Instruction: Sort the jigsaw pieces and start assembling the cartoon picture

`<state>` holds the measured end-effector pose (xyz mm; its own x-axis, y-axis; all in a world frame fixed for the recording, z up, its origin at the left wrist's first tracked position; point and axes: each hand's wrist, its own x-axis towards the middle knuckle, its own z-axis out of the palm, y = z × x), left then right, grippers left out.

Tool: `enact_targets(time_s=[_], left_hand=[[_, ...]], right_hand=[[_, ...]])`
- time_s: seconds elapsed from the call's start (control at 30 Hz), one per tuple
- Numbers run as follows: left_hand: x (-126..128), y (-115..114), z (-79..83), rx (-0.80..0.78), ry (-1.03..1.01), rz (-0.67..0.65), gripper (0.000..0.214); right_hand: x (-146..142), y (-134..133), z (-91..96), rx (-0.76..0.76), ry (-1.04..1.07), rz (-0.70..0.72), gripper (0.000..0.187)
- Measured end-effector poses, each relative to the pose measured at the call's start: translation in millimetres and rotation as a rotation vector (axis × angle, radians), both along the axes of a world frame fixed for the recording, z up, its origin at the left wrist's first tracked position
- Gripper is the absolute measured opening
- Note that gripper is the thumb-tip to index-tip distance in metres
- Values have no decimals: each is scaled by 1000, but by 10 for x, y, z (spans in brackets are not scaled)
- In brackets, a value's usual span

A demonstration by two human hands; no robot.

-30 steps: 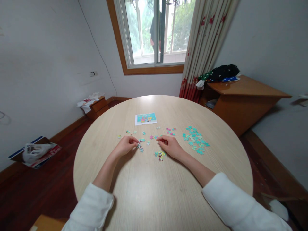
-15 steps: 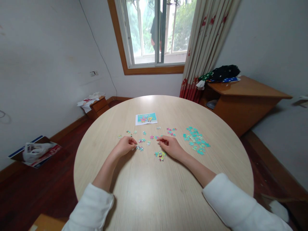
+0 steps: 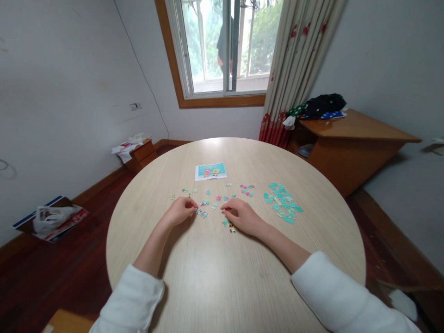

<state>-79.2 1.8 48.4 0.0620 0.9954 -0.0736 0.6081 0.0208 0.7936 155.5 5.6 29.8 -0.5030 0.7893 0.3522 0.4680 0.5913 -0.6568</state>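
Note:
I sit at a round wooden table (image 3: 215,277) strewn with small jigsaw pieces. My left hand (image 3: 179,210) rests on the table with its fingers curled in a pinch beside a few joined pieces (image 3: 200,212); whether it grips one is too small to see. My right hand (image 3: 242,215) lies with fingers curled over a small yellow assembled cluster (image 3: 229,226), fingertips pinched near loose pieces. A row of scattered pieces (image 3: 208,194) runs just beyond both hands. A printed reference picture (image 3: 210,170) lies further back.
A pile of teal pieces (image 3: 282,202) sits to the right, pink pieces (image 3: 246,189) beside it. A wooden desk (image 3: 350,138) with dark clothes stands at the right wall. A window and curtain (image 3: 294,69) are behind. A plastic bag (image 3: 50,217) lies on the floor at left.
My right hand has slid left and slightly nearer, now partly covering the yellow cluster. My left hand has barely moved.

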Motion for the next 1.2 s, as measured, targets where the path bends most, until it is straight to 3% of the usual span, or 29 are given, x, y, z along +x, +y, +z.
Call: enact_targets(time_s=[0.17, 0.3, 0.53, 0.77, 0.93, 1.2], left_hand=[[8, 18, -16, 26, -14, -1, 15], [24, 19, 3, 55, -26, -10, 14], [100, 34, -45, 86, -126, 10, 14], [152, 26, -77, 63, -205, 2, 10], [160, 21, -98, 53, -198, -11, 9], [175, 22, -148, 55, -141, -24, 9]], right_hand=[[-192, -224, 81, 143, -281, 172, 31], [-302, -341, 105, 175, -403, 221, 40], [-282, -391, 150, 163, -313, 421, 27], [-280, -399, 138, 130, -217, 473, 21], [-260, -365, 178, 172, -175, 406, 22], [-188, -155, 29, 174, -197, 53, 22]])
